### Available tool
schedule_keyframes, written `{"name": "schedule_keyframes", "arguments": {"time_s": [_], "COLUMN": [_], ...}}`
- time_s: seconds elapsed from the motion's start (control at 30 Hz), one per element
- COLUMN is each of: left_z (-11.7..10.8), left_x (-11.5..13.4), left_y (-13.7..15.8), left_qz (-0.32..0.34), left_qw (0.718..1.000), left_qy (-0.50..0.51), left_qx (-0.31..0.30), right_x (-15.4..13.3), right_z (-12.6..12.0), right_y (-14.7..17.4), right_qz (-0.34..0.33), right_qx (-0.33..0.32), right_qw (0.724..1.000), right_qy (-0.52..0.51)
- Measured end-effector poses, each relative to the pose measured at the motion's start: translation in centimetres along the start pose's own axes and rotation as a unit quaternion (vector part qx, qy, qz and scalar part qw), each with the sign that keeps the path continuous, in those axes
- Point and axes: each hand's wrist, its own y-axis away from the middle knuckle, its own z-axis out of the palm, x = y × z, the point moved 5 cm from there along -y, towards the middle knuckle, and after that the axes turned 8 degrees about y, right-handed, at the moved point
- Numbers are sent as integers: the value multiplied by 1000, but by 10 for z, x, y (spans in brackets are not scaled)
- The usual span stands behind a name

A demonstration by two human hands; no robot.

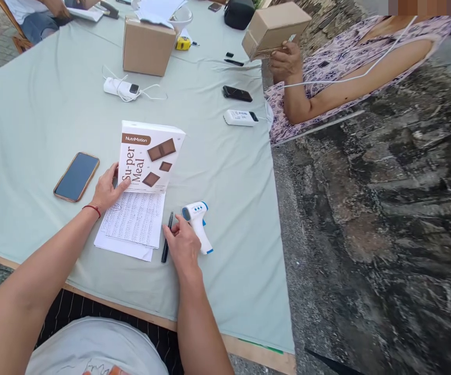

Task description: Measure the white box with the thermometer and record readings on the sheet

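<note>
My left hand (110, 190) grips the lower left edge of a white box (153, 156) with brown chocolate pictures and the words "Su-per Meal". The box stands tilted at the top of some papers (133, 221) covered in dense writing. Over a black pen (165, 251) on the cloth, my right hand (182, 239) has its thumb and curled fingers closed around the barrel. Just beyond those fingers lies a white and blue infrared thermometer (198, 224), its handle partly beside my hand.
A phone (76, 177) lies left of my left hand. Farther off are a white device with a cable (121, 88), a cardboard box (149, 47), a yellow tape measure (183, 43), a black device (237, 94) and a white device (241, 117). At right, another person's hand (288, 61) holds a carton (276, 28).
</note>
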Motion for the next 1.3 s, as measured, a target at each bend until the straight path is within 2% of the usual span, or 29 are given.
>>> {"name": "schedule_keyframes", "arguments": {"time_s": [0.07,0.13,0.3,0.4,0.7,1.03,1.3], "left_z": [0,0,0,1,1,1,3], "left_x": [1,2,2,4,11,7,7], "left_y": [0,0,1,1,3,6,4], "left_qz": [8,10,8,11,11,14,19], "left_qw": [1000,1000,1000,1000,1000,999,999], "left_qy": [1,4,3,10,14,19,0], "left_qx": [-2,-3,0,-3,-21,-30,-38], "right_x": [1,3,0,-3,-10,-12,-16], "right_z": [-2,-7,-14,-9,6,10,11], "right_y": [-1,-3,-5,-3,1,1,-1], "right_qz": [16,31,37,46,87,58,118], "right_qx": [-7,-11,0,23,9,-14,36], "right_qw": [999,993,934,912,914,938,950], "right_qy": [-33,-115,-355,-407,-396,-340,-287]}}
